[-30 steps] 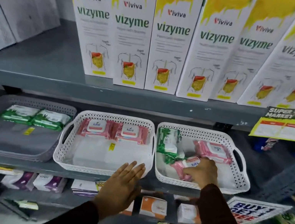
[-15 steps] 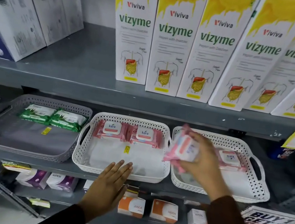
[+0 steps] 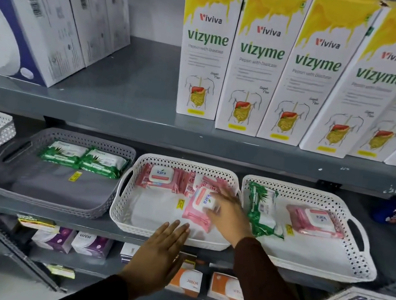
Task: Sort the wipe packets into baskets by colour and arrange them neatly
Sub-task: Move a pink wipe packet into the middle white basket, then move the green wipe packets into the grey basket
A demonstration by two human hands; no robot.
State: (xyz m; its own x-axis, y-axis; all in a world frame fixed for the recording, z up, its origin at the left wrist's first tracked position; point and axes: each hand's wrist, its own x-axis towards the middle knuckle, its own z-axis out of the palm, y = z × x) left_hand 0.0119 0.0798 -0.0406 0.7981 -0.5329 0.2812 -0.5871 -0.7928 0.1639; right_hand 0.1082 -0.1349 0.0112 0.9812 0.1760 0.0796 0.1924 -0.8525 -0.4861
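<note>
Inside the middle white basket [image 3: 119,205], our right hand [image 3: 229,211] presses spread fingers on a pink "kara" packet [image 3: 198,209], tilted beside two pink packets [image 3: 163,178]. Our left hand [image 3: 161,253] hovers flat, holding nothing. Above stand "Viviva vizyme" cartons [image 3: 258,63].

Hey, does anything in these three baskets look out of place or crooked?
Yes. The right white basket mixes colours: a green packet lies askew beside a pink packet. In the middle basket, the pink packet under the right hand sits tilted, out of line with the back row.
</note>
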